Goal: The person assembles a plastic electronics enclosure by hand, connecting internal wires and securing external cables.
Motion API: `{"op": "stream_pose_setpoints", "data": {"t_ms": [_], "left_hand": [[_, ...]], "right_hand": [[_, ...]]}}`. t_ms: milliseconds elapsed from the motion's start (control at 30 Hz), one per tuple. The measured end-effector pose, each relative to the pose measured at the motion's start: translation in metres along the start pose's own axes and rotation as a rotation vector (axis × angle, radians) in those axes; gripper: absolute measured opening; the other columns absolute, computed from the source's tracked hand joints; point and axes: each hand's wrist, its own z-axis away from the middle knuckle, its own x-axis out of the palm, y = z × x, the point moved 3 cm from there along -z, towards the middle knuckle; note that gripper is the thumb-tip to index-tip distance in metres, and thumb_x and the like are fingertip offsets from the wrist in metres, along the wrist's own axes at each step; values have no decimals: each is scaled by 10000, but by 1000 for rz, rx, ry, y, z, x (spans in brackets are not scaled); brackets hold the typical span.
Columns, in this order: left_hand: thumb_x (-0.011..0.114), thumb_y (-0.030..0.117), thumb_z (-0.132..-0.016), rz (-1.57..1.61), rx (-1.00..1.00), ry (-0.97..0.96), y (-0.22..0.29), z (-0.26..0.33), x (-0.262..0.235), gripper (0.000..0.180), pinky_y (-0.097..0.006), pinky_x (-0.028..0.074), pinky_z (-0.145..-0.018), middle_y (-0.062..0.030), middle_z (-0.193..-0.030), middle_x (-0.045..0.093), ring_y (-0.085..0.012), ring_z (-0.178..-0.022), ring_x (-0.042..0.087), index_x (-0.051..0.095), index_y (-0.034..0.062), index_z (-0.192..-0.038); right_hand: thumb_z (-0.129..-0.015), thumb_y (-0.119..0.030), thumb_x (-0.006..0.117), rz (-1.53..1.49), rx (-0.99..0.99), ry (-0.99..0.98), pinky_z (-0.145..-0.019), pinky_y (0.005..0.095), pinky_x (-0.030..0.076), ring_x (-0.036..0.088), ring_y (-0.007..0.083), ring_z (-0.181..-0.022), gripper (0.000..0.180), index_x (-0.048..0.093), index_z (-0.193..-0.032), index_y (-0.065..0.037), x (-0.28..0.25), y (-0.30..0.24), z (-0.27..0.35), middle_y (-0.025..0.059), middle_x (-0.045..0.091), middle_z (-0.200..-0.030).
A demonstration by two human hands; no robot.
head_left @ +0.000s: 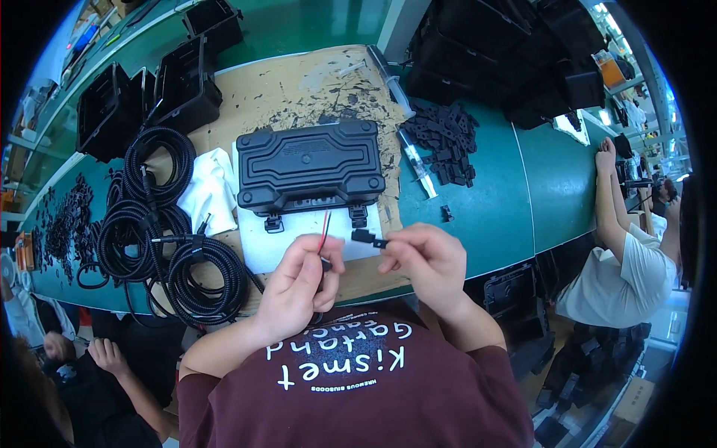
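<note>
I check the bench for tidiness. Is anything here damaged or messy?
Yes. The wooden board is scarred with dark marks and flaking patches behind the black housing. Nothing else looks damaged.

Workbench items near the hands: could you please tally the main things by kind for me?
Black ribbed box: 1
White cloth: 1
Syringe tubes: 2
Red and black wire pair in the left hand: 1
Small black connector at the right hand: 1
Total: 6
</note>
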Motion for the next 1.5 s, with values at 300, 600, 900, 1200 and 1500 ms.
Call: {"op": "stream_pose_setpoints", "data": {"t_ms": [300,600,900,1200,1500], "left_hand": [[403,185,-1026,-121,-188,-153,-2,4,-6,247,-208,393,-508,-28,-741,497,-61,-539,431,556,-8,-1032],[466,186,-1005,-266,-277,-182,-1,5,-2,247,-204,460,-551,-27,-745,557,-67,-555,538,600,-20,-984],[465,175,-1002,-273,-280,-105,-3,3,-3,241,-207,453,-532,-40,-743,579,-91,-547,561,598,-24,-980],[460,168,-1000,-245,-275,-67,-3,3,-6,242,-222,458,-524,-51,-739,580,-112,-542,562,602,-27,-972],[456,168,-998,-223,-292,-66,-3,2,-6,253,-233,465,-528,-63,-739,583,-124,-537,564,606,-32,-958]], "right_hand": [[-910,0,569,-345,143,-35,-639,254,523,665,194,-732,144,615,-1040,42,4,12,-6,131,632,-896],[-894,44,582,-274,14,-37,-727,253,536,675,212,-902,220,605,-1112,58,10,6,-3,137,592,-1082],[-940,-44,551,-250,58,-32,-659,233,507,676,175,-832,198,617,-1115,21,18,2,-2,145,677,-970],[-954,-66,533,-249,112,-42,-667,245,510,687,195,-815,203,598,-1127,19,19,6,1,158,684,-946],[-917,2,557,-86,-176,-104,-698,258,522,686,213,-833,194,613,-1099,42,15,4,-4,166,666,-991]]}}
